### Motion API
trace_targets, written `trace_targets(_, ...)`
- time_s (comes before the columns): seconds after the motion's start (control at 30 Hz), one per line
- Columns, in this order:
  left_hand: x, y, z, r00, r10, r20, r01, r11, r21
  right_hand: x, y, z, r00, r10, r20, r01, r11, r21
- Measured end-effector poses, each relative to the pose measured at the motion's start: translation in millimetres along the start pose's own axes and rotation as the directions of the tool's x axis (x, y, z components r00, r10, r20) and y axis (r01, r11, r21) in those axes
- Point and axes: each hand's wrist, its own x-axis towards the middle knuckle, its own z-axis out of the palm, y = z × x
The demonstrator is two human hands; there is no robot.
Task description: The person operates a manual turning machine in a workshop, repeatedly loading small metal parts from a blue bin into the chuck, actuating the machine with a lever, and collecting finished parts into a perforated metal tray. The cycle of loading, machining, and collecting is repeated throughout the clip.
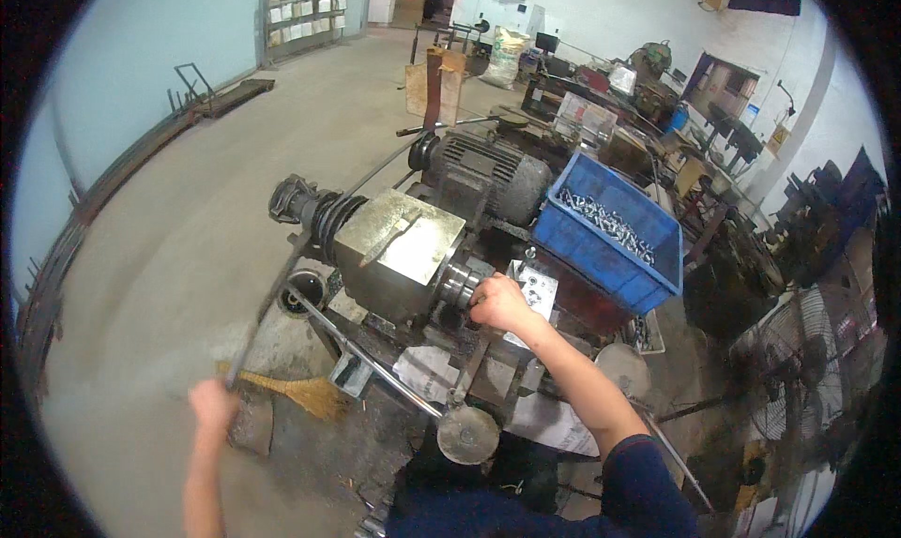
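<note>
My left hand [215, 405] is closed around the lower end of a long dark lever [253, 336], which slopes up to the rear of a small lathe-like machine. At the front of the machine's boxy metal headstock [402, 242], my right hand [500, 303] has its fingers closed right at the shiny round spindle nose [460, 283]. Whatever lies between those fingers is hidden. A light metal block [533, 289] with holes sits just beyond my right hand. Nearer to me, a bright steel rod [385, 374] crosses the machine and ends beside a round metal disc [467, 435].
A blue crate [601, 257] of small shiny metal parts stands right of the finned motor [483, 172]. A straw broom [305, 394] lies on the floor at left. A fan [798, 364] stands at right. Long bars [113, 181] lie along the left wall.
</note>
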Motion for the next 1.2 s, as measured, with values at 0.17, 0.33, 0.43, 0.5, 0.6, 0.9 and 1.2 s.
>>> trace_targets(0.17, 104, -92, 21, 0.759, 0.390, -0.521, -0.254, 0.915, 0.314, -2, 5, 3, 0.999, 0.007, -0.035, -0.006, 1.000, 0.022)
trace_targets(0.33, 112, -79, 17, 0.954, 0.126, -0.273, -0.101, 0.989, 0.104, -17, -5, -11, 0.994, -0.019, -0.107, 0.021, 1.000, 0.020)
trace_targets(0.43, 100, -37, 26, 0.848, 0.062, -0.527, -0.211, 0.951, -0.228, -46, -5, -22, 0.954, -0.119, -0.277, 0.143, 0.987, 0.071)
trace_targets(0.5, 73, 29, 24, 0.538, 0.099, -0.837, -0.502, 0.835, -0.225, -81, 7, -29, 0.868, -0.155, -0.471, 0.224, 0.970, 0.094)
trace_targets(0.6, 75, 74, 119, 0.965, 0.022, -0.263, -0.207, 0.679, -0.704, -140, 30, -47, 0.869, -0.076, -0.490, 0.146, 0.984, 0.106)
trace_targets(0.9, 81, 172, 138, 0.745, 0.621, 0.245, -0.667, 0.690, 0.279, -369, 107, -50, 0.706, 0.656, -0.266, -0.650, 0.750, 0.123)
trace_targets(1.2, 88, 122, 138, 0.920, 0.355, 0.170, -0.273, 0.887, -0.372, -621, 211, 26, 0.206, 0.931, -0.303, -0.958, 0.128, -0.258)
